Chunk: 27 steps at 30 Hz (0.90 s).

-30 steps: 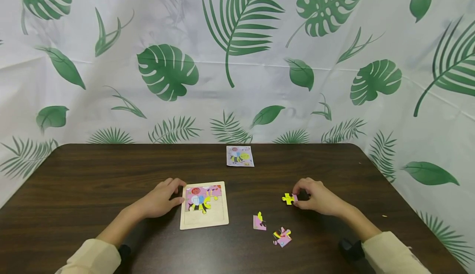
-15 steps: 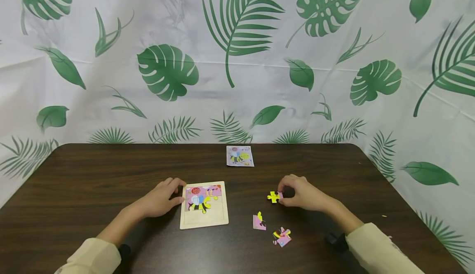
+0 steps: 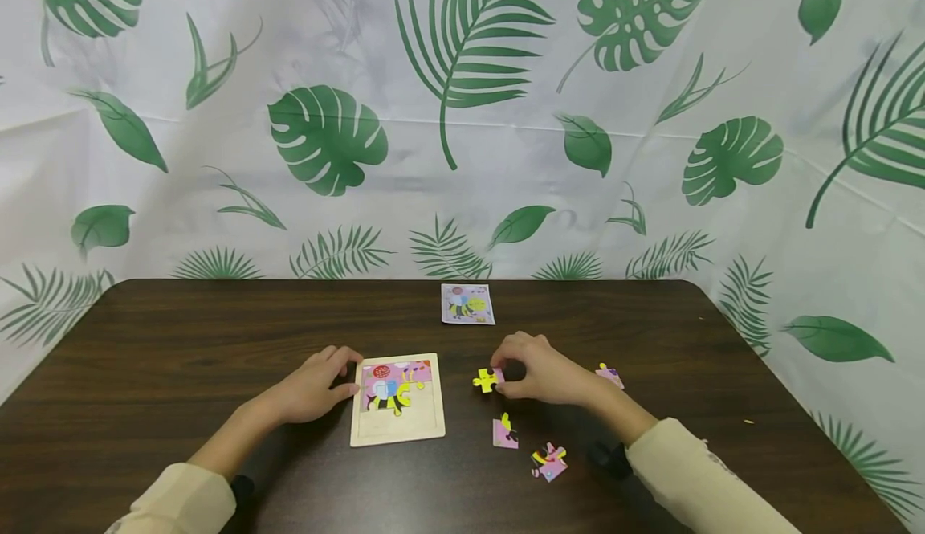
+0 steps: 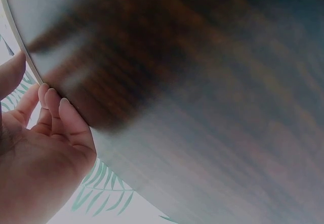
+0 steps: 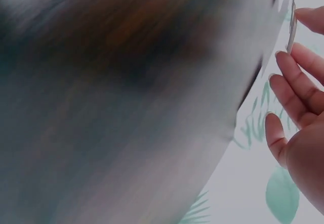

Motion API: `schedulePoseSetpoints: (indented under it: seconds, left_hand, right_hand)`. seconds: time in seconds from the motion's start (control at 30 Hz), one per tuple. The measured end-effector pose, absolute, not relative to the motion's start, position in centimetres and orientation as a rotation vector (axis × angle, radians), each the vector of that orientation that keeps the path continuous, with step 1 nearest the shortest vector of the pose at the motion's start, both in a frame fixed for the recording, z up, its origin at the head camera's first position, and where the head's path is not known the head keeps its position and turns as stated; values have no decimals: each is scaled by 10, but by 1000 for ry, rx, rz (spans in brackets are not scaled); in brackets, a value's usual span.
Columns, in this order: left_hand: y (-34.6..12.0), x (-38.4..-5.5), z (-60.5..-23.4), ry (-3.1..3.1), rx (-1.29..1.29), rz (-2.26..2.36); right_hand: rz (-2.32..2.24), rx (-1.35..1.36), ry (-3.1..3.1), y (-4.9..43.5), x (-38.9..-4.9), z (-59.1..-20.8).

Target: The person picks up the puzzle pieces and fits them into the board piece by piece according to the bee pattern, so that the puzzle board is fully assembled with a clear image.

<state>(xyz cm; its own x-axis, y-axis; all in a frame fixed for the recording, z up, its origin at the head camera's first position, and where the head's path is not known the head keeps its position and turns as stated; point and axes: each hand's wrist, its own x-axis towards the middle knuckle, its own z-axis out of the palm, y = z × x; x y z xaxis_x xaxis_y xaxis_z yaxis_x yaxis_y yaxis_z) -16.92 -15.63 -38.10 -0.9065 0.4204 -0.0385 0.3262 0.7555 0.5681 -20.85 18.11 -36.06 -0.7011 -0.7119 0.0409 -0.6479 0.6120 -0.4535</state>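
Head view: wooden tray (image 3: 422, 420), partly filled with puzzle pieces (image 3: 390, 393).

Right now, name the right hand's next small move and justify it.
Probably carry the yellow-and-pink piece left, over the bare right side of the wooden tray, next to the bee's body. The right hand pinches it right of the tray, the left hand touches the tray's left edge, and the picture card shows a yellow head on that side.
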Motion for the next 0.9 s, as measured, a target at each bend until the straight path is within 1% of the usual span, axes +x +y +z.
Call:
schedulePoseSetpoints:
  seconds: [0.47,0.67,0.9]
  left_hand:
    - [-156,-169,-381,2782,608,854]
    - [-156,-169,-380,2783,615,851]
    - [-155,-169,-379,2780,603,847]
  right_hand:
    - [-565,-1250,2666,120,-200,-357]
    - [-484,-1206,2692,102,-198,-363]
    - [-450,-1119,2721,93,-199,-366]
